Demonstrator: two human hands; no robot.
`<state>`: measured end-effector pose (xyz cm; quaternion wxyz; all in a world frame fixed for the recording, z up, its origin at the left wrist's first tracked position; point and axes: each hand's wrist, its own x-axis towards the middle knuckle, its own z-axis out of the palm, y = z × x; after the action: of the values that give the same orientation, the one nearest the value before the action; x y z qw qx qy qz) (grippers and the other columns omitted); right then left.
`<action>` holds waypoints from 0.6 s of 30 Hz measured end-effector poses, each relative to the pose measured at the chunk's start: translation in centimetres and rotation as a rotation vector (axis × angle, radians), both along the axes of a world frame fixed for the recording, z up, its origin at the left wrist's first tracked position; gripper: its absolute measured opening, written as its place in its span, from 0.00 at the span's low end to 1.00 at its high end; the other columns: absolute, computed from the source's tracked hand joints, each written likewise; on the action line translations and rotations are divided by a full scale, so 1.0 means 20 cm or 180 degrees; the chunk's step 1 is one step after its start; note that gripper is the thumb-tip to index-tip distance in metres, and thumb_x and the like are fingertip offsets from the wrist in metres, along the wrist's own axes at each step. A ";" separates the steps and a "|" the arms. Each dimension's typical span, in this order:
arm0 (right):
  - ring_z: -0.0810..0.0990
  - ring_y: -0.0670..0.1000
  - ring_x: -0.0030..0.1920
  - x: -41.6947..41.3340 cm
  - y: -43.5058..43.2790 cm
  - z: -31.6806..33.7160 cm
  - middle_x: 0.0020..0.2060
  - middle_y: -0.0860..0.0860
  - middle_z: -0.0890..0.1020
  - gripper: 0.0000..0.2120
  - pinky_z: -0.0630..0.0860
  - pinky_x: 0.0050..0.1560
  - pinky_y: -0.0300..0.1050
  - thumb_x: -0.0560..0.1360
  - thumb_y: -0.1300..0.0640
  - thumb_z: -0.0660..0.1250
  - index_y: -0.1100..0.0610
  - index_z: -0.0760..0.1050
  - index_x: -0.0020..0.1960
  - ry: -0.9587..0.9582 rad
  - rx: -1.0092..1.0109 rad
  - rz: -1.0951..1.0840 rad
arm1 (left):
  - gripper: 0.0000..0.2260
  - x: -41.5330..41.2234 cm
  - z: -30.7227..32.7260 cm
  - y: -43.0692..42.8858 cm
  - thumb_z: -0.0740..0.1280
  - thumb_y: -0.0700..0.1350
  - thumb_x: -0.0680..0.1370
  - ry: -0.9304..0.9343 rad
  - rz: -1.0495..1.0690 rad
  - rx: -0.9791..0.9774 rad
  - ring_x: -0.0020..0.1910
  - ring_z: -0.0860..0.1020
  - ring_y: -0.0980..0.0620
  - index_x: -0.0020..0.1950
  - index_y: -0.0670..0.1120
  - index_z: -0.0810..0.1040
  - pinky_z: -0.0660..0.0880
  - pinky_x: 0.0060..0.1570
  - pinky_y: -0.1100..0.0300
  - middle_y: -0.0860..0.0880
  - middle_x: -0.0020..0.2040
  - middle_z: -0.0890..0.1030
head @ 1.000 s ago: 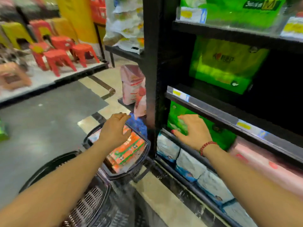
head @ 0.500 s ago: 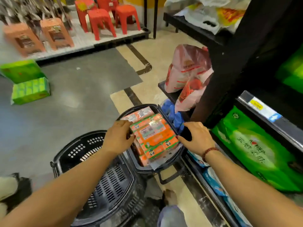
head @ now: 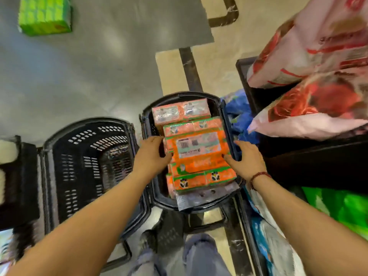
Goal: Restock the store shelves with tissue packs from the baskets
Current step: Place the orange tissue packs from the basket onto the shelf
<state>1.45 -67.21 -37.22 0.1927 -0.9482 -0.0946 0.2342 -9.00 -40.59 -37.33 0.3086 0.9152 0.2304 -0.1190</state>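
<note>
Directly below me stands a black basket (head: 185, 95) stacked with several orange tissue packs. My two hands flank the top orange tissue pack (head: 199, 148), which shows a white label. My left hand (head: 153, 154) grips its left edge, thumb on top and fingers down the side. My right hand (head: 246, 160), with a red bead bracelet on the wrist, holds the right edge, thumb on the pack and fingers between the pack and the basket wall. The pack still lies on the stack.
An empty black basket (head: 87, 166) stands just left of the full one. A green tissue bundle (head: 45, 14) lies on the grey floor, far left. On the right, the black shelf unit holds large pink-red bags (head: 318, 56), a green pack (head: 338, 212) and blue-white packs (head: 268, 242).
My right hand left the green pack on the shelf and came down to the basket. My view tipped down. Both hands closed in on the top orange pack.
</note>
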 end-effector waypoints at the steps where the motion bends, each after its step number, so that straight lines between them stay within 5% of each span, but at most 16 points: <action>1: 0.70 0.60 0.64 0.04 0.01 -0.08 0.62 0.58 0.75 0.30 0.68 0.62 0.53 0.71 0.46 0.72 0.59 0.70 0.68 0.0052 0.0034 -0.0042 | 0.27 0.02 -0.08 -0.01 0.71 0.51 0.74 0.0094 0.0129 -0.0105 0.68 0.68 0.42 0.70 0.44 0.70 0.68 0.62 0.51 0.42 0.67 0.72; 7: 0.74 0.59 0.59 0.13 0.08 -0.52 0.56 0.58 0.77 0.27 0.71 0.58 0.50 0.69 0.49 0.74 0.58 0.73 0.63 0.0365 0.0389 -0.0580 | 0.27 0.09 -0.50 -0.08 0.75 0.50 0.72 0.0094 0.0922 -0.0668 0.65 0.71 0.45 0.67 0.44 0.72 0.64 0.54 0.59 0.43 0.64 0.75; 10: 0.75 0.59 0.58 0.14 0.10 -0.67 0.56 0.59 0.75 0.30 0.70 0.59 0.48 0.67 0.50 0.76 0.60 0.71 0.64 0.0376 0.0451 -0.0947 | 0.21 0.09 -0.64 -0.12 0.76 0.49 0.70 -0.0022 0.1206 -0.1062 0.53 0.75 0.68 0.60 0.53 0.73 0.71 0.55 0.60 0.58 0.53 0.78; 15: 0.73 0.58 0.60 0.15 0.13 -0.79 0.58 0.56 0.73 0.36 0.71 0.59 0.50 0.63 0.40 0.76 0.55 0.71 0.65 0.0285 0.0043 -0.1083 | 0.28 0.04 -0.78 -0.18 0.76 0.47 0.70 0.0038 0.1530 -0.1591 0.50 0.77 0.62 0.65 0.57 0.67 0.72 0.45 0.70 0.56 0.57 0.78; 18: 0.73 0.57 0.61 0.16 0.13 -0.81 0.60 0.55 0.73 0.38 0.70 0.60 0.51 0.61 0.40 0.77 0.55 0.70 0.65 0.0184 0.0021 -0.1168 | 0.30 0.00 -0.82 -0.22 0.75 0.51 0.71 0.0133 0.1702 -0.1768 0.53 0.78 0.58 0.70 0.57 0.66 0.75 0.53 0.60 0.60 0.56 0.78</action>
<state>4.62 -64.62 -53.33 0.2379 -0.9418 0.0848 0.2219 -9.03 -44.92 -53.68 0.5601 0.7017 0.4261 -0.1109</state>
